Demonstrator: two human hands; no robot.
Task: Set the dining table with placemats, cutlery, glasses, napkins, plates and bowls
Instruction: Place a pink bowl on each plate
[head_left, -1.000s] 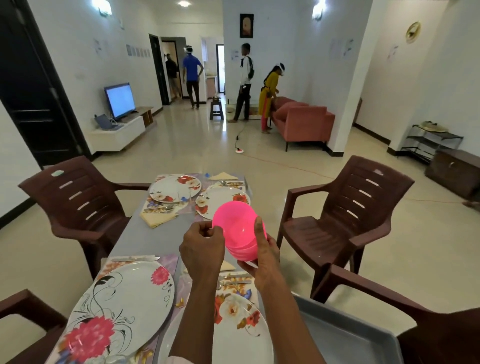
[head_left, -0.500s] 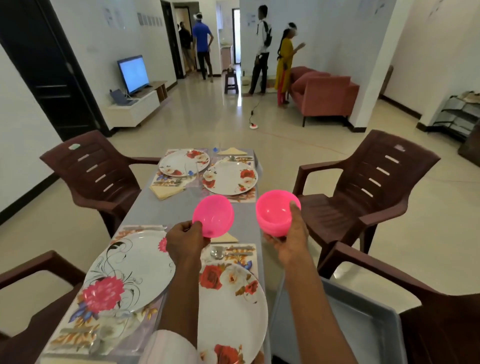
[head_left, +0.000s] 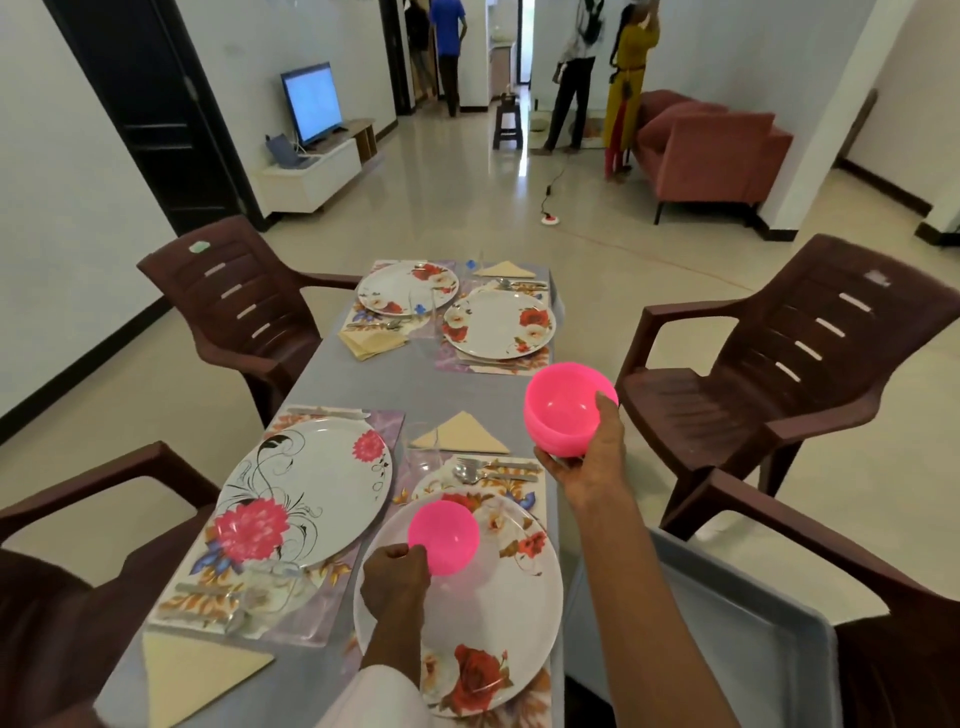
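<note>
Bowl in left hand, stack in right

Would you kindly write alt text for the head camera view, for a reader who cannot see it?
The left hand holds a pink bowl over the near floral plate, while the right hand holds a stack of pink bowls near the grey table's right edge. Four plates on placemats are laid, with brown chairs around.

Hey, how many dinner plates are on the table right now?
4: the near-left plate, near-right plate, far-left plate and far-right plate. Stacked ones beneath could be hidden.
</note>
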